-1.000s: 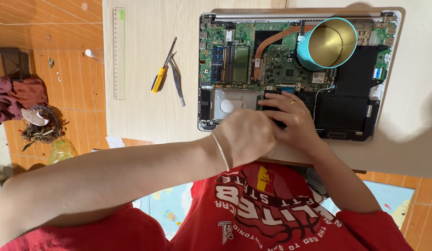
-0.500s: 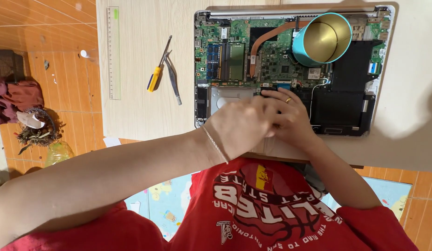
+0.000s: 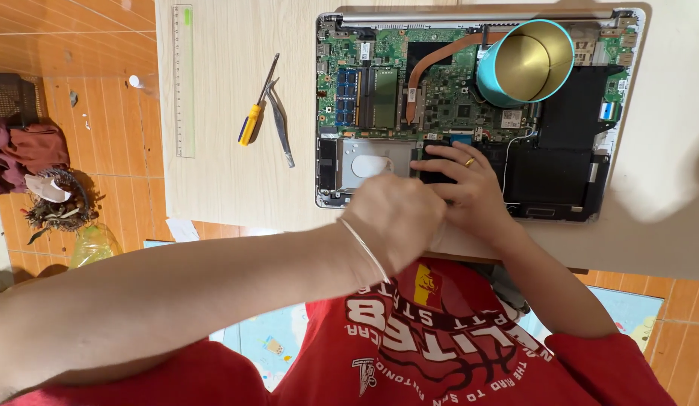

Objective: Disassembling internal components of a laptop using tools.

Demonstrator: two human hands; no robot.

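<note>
head cam: single view, worn on head | looks steeply down over own chest, close | table (image 3: 214, 113) fills 12 o'clock half | opened laptop (image 3: 470, 113) at 1 o'clock | floor at 9 o'clock | no second view

The left hand (image 3: 398, 218), bare, with a thin silver bangle at the wrist, was curled into a loose fist, knuckles up, its fingertips tucked out of sight beneath. Its forearm ran long and bare, bent at the elbow. The right hand (image 3: 458, 177), wearing a gold ring on one finger, lay palm down just beyond the left hand's grip and touching it, fingers (image 3: 440, 154) spread and stretched flat forward. Its forearm came in short and steep from the right. Whether either grip closed on anything could not be told.
</note>
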